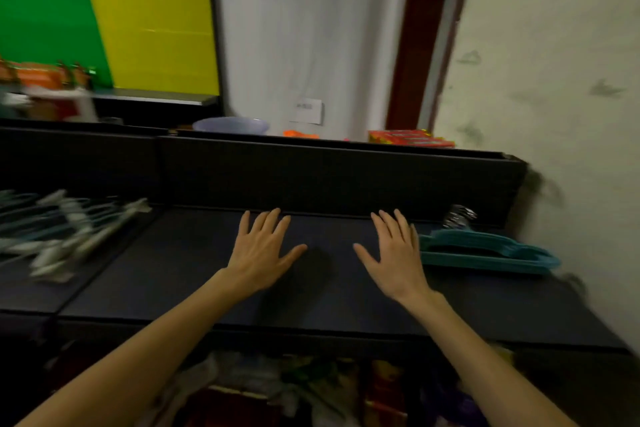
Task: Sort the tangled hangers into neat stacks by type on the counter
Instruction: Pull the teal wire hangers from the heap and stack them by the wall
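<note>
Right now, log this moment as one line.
left hand: open, empty | right hand: open, empty | teal hangers: stacked right | pale hangers: piled left

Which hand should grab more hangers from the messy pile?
Probably the left hand. The messy pale hangers lie at the counter's left end, on that hand's side. The right hand sits beside the neat teal stack and would have to cross over. Both hands are open.

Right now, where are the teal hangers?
In the head view, the teal hangers lie stacked at the right end of the dark counter, just right of the right hand, near the wall.
</note>
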`<state>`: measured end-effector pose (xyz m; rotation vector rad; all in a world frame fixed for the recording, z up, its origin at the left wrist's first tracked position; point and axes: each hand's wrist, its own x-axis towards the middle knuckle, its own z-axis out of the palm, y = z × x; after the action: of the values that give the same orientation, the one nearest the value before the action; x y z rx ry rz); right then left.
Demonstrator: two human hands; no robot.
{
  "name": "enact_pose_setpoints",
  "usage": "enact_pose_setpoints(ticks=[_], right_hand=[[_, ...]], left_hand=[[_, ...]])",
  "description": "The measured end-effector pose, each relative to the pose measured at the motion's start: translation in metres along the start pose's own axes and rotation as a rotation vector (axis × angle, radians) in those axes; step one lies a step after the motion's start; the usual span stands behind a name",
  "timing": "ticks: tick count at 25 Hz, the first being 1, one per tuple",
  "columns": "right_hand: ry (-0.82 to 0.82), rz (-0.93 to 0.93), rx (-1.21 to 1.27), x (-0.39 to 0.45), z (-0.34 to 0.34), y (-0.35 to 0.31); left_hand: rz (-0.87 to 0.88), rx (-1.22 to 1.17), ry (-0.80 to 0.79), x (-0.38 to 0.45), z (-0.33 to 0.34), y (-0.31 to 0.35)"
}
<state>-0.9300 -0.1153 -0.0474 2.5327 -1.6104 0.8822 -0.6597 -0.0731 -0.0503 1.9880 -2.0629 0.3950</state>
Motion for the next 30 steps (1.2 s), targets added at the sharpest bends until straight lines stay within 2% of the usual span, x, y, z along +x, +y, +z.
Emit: enact_pose_setpoints(ticks=[2,6,10,13,19,25,30], right_hand=[[0.026,-0.064,0.053,-0.002,0.036,-0.075],[-0.028,-0.215,0.199,0.012,0.096,-0.225],[-0.088,-0.358,0.290,0.042,0.135,-0.356],[-0.137,-0.448,0.310,0.065,0.162,-0.428],[-0.226,-0.553,0.336,0.141,0.231,-0.545],[-0.485,-0.675,0.244,0.223,0.305,-0.667],[-0.633,-0.692,0.196,0.255,0.356,-0.734]], left_hand=[[-0.104,0.055,0.051,-0.042,-0.013,-0.077],[-0.322,0.081,0.120,-0.128,-0.040,-0.222],[-0.512,0.135,0.136,-0.187,-0.066,-0.344],[-0.631,0.114,0.115,-0.212,-0.071,-0.416],[-0.705,0.027,0.131,-0.209,-0.059,-0.544],[-0.757,-0.004,-0.022,-0.176,-0.062,-0.687],[-0.758,-0.052,-0.122,-0.169,-0.057,-0.767]])
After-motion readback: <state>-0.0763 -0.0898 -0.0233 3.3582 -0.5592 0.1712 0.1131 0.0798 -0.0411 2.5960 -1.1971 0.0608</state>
